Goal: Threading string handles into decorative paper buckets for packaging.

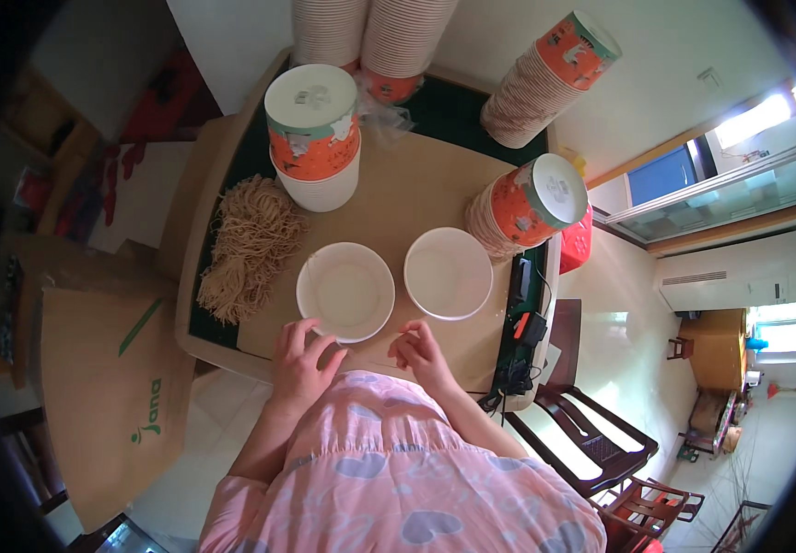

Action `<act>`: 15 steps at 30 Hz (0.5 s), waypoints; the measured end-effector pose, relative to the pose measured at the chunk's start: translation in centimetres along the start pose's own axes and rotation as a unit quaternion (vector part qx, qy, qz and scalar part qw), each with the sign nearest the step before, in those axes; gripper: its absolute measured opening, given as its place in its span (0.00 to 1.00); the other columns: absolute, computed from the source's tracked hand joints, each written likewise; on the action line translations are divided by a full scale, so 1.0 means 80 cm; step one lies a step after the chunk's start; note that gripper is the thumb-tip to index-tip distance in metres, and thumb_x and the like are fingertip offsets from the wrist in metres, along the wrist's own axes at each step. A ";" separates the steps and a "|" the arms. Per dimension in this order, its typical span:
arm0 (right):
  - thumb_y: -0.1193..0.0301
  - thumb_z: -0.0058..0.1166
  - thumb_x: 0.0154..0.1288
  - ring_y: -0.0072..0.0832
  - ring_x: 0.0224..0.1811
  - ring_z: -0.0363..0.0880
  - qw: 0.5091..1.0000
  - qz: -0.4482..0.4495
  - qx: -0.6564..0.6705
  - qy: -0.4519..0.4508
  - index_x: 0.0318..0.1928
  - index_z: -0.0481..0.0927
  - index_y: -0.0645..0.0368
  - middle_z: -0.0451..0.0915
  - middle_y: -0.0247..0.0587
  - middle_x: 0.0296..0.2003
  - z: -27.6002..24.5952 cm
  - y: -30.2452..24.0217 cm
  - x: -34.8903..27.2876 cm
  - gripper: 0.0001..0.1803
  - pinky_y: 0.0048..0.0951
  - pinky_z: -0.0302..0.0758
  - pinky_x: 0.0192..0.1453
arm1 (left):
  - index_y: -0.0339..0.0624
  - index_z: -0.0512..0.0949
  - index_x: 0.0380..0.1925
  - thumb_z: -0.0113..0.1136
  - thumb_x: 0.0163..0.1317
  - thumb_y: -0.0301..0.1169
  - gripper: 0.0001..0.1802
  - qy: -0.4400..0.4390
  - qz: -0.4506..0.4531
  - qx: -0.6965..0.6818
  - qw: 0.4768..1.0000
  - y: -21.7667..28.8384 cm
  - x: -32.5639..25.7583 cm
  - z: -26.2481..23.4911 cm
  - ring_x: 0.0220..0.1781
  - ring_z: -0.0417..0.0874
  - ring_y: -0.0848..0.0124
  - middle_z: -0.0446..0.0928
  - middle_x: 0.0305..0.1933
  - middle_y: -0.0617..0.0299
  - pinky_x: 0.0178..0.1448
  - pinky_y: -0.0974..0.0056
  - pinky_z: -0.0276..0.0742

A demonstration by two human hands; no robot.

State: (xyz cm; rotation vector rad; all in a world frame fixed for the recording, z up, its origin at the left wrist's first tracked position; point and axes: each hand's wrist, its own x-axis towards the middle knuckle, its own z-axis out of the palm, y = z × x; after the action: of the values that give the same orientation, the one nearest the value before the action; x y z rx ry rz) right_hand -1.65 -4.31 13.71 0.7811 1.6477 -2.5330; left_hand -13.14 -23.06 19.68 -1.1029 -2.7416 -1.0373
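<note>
Two white paper tubs stand upright and uncovered side by side on a brown cardboard sheet point(389, 194). The left tub point(346, 292) is just beyond my left hand point(304, 364), whose fingers are spread and bent at its near rim. Whether they touch it I cannot tell. My right hand point(422, 354) hovers below the right tub point(449, 275), apart from it, with the fingers curled in and the tips close together. Anything held in them is too small to make out. To the left lies a heap of beige string point(252, 249).
Upside-down stacks of orange and green printed tubs stand at the back left point(313, 134) and right point(536, 198). A taller stack point(550, 78) leans farther back. Black chargers and cables point(522, 332) lie along the right edge. A cardboard box point(112, 396) is on the left, a wooden chair point(591, 438) at right.
</note>
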 end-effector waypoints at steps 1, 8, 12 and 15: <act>0.78 0.40 0.69 0.19 0.27 0.69 1.000 -0.015 -0.013 -0.019 0.47 0.61 0.56 0.77 0.40 0.31 -0.006 0.020 0.004 0.08 0.19 0.67 0.32 | 0.43 0.79 0.32 0.67 0.46 0.30 0.11 0.007 0.004 -0.019 1.000 0.004 0.004 0.010 0.46 0.73 0.59 0.73 0.44 0.58 0.51 0.56 0.69; 0.82 0.41 0.67 0.23 0.32 0.77 0.987 -0.089 -0.127 0.044 0.46 0.64 0.62 0.80 0.41 0.33 -0.002 0.035 0.008 0.09 0.23 0.75 0.39 | 0.42 0.77 0.37 0.61 0.49 0.28 0.13 -0.137 0.040 -0.008 0.990 -0.010 0.021 0.097 0.44 0.77 0.59 0.78 0.37 0.57 0.54 0.57 0.68; 0.80 0.48 0.65 0.22 0.35 0.78 0.964 -0.098 -0.246 0.030 0.41 0.73 0.64 0.81 0.38 0.34 -0.004 0.021 0.013 0.05 0.22 0.74 0.37 | 0.41 0.78 0.32 0.58 0.50 0.25 0.07 -0.092 -0.033 -0.038 0.994 -0.010 0.021 0.105 0.36 0.79 0.57 0.79 0.30 0.55 0.46 0.56 0.73; 0.78 0.52 0.63 0.20 0.34 0.78 0.942 -0.134 -0.302 0.062 0.39 0.76 0.64 0.80 0.35 0.33 0.006 0.014 0.025 0.04 0.21 0.73 0.36 | 0.40 0.78 0.31 0.57 0.50 0.24 0.06 -0.082 -0.066 -0.093 0.990 0.000 0.035 0.088 0.35 0.79 0.56 0.78 0.32 0.54 0.40 0.55 0.75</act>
State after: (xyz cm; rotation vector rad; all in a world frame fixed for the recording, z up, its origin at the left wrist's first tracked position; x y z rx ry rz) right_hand -3.26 -4.72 12.11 0.6921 2.5304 -1.9243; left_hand -13.69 -17.27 14.86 -1.0871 -2.9302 -1.2991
